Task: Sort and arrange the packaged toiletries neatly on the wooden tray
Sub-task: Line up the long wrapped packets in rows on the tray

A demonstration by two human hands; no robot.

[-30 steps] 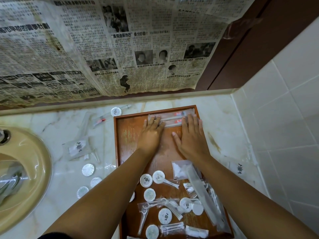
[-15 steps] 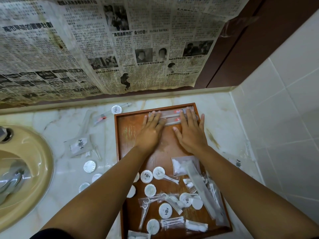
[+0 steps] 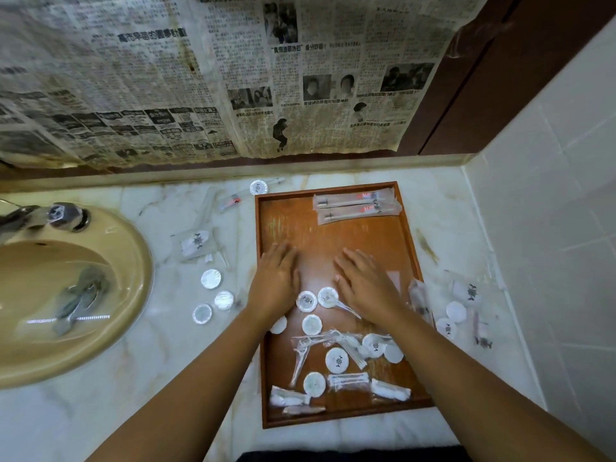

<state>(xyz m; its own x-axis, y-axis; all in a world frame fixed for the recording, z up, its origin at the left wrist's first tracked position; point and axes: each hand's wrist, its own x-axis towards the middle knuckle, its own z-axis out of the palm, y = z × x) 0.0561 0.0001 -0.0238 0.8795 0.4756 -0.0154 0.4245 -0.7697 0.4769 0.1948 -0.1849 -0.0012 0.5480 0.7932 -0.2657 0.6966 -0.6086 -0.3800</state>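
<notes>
In the head view, both hands have drawn back from the far end of the wooden tray (image 3: 333, 235), where half a second ago they pressed on the two long packets (image 3: 356, 206). Those packets now lie uncovered, side by side along the far rim. Our left hand (image 3: 275, 281) and right hand (image 3: 365, 285) are flat over the tray's middle, fingers straight, grasping nothing. The round packets (image 3: 306, 301) stay scattered at the near end, and others lie on the worktop (image 3: 166, 395).
</notes>
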